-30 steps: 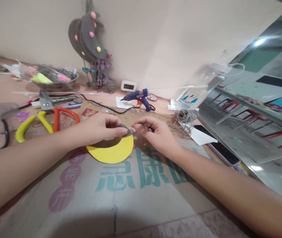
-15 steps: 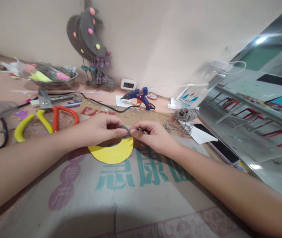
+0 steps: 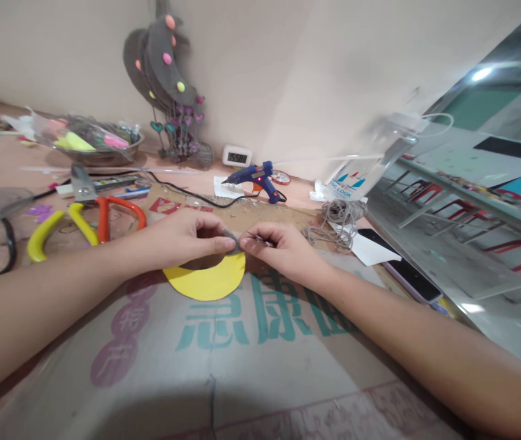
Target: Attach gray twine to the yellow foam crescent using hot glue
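1. Nearest, the yellow crescent (image 3: pixel 209 283) shows before the left hand (image 3: pixel 184 238), whose fingers pinch its grey tip (image 3: pixel 229 235).
2. Right hand (image 3: pixel 283 249): fingers pressed together beside it, contents unclear.
3. Seemingly, the tip is being wrapped; next calls for even tension.

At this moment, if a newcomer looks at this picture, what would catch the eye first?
Probably the flat, bright yellow crescent, near the centre just below the left bare hand, which pinches a small grey piece. Farther back, the blue glue gun with an orange trigger stands out on the pinkish table. At upper left, dark grey crescent ornaments dotted with coloured balls hang against the pale wall.
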`<state>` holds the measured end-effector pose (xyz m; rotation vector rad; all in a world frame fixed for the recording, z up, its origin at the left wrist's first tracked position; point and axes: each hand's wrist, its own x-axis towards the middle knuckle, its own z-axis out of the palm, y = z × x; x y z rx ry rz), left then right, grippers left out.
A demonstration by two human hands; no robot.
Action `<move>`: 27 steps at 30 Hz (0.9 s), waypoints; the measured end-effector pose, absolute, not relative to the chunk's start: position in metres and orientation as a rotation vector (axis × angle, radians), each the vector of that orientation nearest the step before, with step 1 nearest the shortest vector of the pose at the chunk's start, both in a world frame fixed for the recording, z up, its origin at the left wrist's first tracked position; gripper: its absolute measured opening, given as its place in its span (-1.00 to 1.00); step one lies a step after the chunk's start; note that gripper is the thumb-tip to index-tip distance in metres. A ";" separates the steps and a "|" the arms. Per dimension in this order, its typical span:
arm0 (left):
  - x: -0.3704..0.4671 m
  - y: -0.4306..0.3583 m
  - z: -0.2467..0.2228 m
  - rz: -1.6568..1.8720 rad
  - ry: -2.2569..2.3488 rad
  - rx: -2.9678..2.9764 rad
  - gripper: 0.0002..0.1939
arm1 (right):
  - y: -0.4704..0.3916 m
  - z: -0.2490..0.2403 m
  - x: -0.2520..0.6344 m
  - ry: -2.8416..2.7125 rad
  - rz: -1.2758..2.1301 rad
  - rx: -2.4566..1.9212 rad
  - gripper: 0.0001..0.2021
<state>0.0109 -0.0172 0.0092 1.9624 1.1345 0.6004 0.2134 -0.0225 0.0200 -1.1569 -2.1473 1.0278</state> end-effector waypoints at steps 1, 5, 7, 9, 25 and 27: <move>0.011 -0.017 0.009 0.601 1.127 1.960 -0.65 | -0.023 0.019 0.213 -2.153 1.023 -1.159 -0.74; 0.010 -0.017 0.008 0.633 1.071 1.932 -0.66 | -0.023 0.019 0.216 -2.144 0.933 -1.054 -0.73; 0.009 -0.016 0.007 0.649 1.040 1.901 -0.67 | -0.022 0.020 0.220 -2.159 0.777 -0.921 -0.73; 0.009 -0.016 0.007 0.653 1.020 1.872 -0.68 | -0.018 0.020 0.225 -2.196 0.608 -0.836 -0.74; 0.008 -0.014 0.006 0.661 0.976 1.828 -0.71 | -0.005 0.013 0.236 -2.486 0.016 -0.790 -0.69; 0.008 -0.013 0.006 0.668 0.973 1.838 -0.70 | -0.004 0.013 0.236 -2.479 0.018 -0.787 -0.70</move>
